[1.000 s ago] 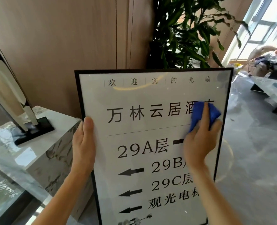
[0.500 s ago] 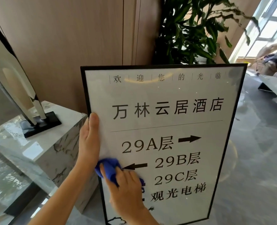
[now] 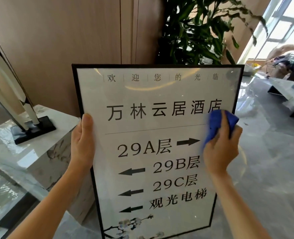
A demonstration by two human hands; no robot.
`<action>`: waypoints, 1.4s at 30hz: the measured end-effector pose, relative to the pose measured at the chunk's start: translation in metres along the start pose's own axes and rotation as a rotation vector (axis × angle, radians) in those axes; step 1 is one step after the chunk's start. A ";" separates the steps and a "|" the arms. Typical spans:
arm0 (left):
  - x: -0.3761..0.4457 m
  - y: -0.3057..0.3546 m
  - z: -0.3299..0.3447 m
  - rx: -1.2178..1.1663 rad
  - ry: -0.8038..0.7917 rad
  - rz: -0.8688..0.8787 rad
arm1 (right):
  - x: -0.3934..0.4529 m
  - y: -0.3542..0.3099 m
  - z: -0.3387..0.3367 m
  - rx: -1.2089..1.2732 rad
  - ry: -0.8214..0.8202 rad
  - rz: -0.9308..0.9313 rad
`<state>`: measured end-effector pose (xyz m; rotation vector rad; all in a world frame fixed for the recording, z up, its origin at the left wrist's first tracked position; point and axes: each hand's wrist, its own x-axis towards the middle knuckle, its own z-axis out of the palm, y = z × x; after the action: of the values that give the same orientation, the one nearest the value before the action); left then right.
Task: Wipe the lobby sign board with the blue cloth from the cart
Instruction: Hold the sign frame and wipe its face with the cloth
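The sign board (image 3: 142,94) is a black-framed white panel with Chinese lettering and arrows, standing upright in front of me. My left hand (image 3: 83,144) grips its left edge, thumb on the glass. My right hand (image 3: 220,150) presses the bunched blue cloth (image 3: 215,125) against the right side of the board, beside the top arrow and just below the large title line. The cloth is blurred with motion and covers the end of the dividing line.
A marble plinth (image 3: 39,152) with a white sculpture on a black base (image 3: 32,130) stands at the left. A tall green plant (image 3: 198,31) rises behind the board. Glossy grey floor (image 3: 272,169) spreads right; a seated person (image 3: 291,57) is far off by the window.
My right hand swept the cloth from the board's right side down to the lower left, then back up to the right side. My left hand kept its hold on the left edge.
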<state>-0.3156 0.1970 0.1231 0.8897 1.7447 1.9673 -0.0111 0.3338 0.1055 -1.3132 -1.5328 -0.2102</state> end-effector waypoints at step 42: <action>-0.071 0.010 -0.036 0.426 -0.026 -0.137 | -0.203 -0.113 -0.098 1.263 -1.124 1.226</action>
<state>-0.2856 0.1226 0.1164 0.8903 2.1896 1.5157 -0.0772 0.0980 0.0430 -0.9744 -0.8896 2.1641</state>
